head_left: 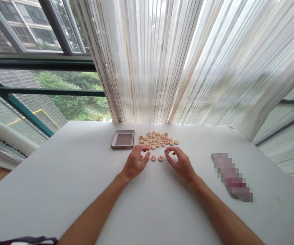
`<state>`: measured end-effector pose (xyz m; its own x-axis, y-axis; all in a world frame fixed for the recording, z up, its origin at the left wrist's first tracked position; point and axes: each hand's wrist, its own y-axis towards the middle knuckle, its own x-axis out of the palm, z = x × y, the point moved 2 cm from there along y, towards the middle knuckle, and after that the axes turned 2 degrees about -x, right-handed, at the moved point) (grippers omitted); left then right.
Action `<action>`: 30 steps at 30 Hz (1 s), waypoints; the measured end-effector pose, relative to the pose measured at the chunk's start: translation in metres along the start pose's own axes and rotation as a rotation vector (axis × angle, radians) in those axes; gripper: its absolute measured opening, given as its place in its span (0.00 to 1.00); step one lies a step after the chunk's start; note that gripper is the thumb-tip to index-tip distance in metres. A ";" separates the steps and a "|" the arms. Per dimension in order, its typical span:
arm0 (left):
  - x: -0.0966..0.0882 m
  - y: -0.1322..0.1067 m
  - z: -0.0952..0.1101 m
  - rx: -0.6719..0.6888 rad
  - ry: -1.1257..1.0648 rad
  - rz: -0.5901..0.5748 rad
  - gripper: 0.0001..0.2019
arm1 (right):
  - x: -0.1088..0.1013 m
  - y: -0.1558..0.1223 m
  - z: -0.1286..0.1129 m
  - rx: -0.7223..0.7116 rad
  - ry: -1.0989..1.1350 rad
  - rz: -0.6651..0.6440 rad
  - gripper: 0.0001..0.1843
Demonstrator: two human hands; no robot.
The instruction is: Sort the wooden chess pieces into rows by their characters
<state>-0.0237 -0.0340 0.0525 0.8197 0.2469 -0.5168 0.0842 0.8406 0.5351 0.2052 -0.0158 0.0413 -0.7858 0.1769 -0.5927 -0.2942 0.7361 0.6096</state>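
In the head view, the right hand (183, 166) pinches a black-marked disc (166, 151) between thumb and fingertips, just nearer the person than the loose cluster of wooden discs (158, 145). The left hand (133, 164) is curved, thumb and fingers well apart, with a red-marked disc (141, 158) showing in the gap; whether it touches that disc I cannot tell. Two more red-marked discs (153, 158) lie side by side between the hands.

The pinch looks small — a slip of the fingertips could drop the black-marked disc onto its neighbours. A careless sweep of either hand could also knock the short row crooked, as nothing fences it in.

The white table (147, 207) is smooth and pale. A shallow box (123, 147) sits left of the cluster; a pixelated flat item (232, 177) lies right. Beyond hangs a striped string curtain (147, 68), with window frames (39, 64) and greenery (72, 92) at left.
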 end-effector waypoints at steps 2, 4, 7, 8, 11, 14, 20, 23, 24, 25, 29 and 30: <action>0.001 -0.001 0.000 -0.105 -0.081 -0.018 0.08 | -0.001 -0.001 -0.008 -0.037 0.055 0.013 0.09; 0.005 -0.004 0.002 -0.196 -0.203 -0.108 0.10 | -0.001 -0.003 -0.018 -0.066 0.104 0.015 0.08; 0.014 -0.010 0.005 -0.290 -0.412 -0.278 0.14 | 0.002 -0.005 -0.031 -0.116 0.167 -0.010 0.09; 0.017 -0.012 0.006 -0.316 -0.476 -0.324 0.16 | 0.003 -0.006 -0.035 -0.139 0.185 -0.025 0.09; 0.023 -0.015 0.007 -0.390 -0.633 -0.399 0.17 | 0.006 -0.007 -0.041 -0.191 0.210 -0.065 0.09; 0.025 -0.014 0.006 -0.427 -0.708 -0.408 0.18 | 0.008 -0.007 -0.040 -0.204 0.202 -0.083 0.09; 0.024 -0.012 0.005 -0.430 -0.718 -0.455 0.18 | 0.007 -0.010 -0.034 -0.167 0.192 -0.116 0.11; 0.023 -0.013 0.004 -0.433 -0.719 -0.486 0.17 | 0.008 -0.010 -0.034 -0.137 0.198 -0.125 0.09; 0.023 -0.013 0.004 -0.431 -0.722 -0.492 0.17 | 0.008 -0.010 -0.033 -0.130 0.200 -0.124 0.09; 0.023 -0.012 0.004 -0.427 -0.725 -0.495 0.18 | 0.008 -0.010 -0.033 -0.125 0.203 -0.121 0.09; 0.023 -0.012 0.005 -0.418 -0.720 -0.489 0.18 | 0.008 -0.009 -0.032 -0.107 0.215 -0.118 0.08; 0.023 -0.012 0.004 -0.416 -0.718 -0.485 0.18 | 0.008 -0.009 -0.031 -0.104 0.220 -0.119 0.08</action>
<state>-0.0036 -0.0410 0.0370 0.9118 -0.4104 -0.0132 0.4106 0.9116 0.0198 0.1842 -0.0415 0.0473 -0.8383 -0.0612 -0.5418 -0.4367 0.6704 0.5999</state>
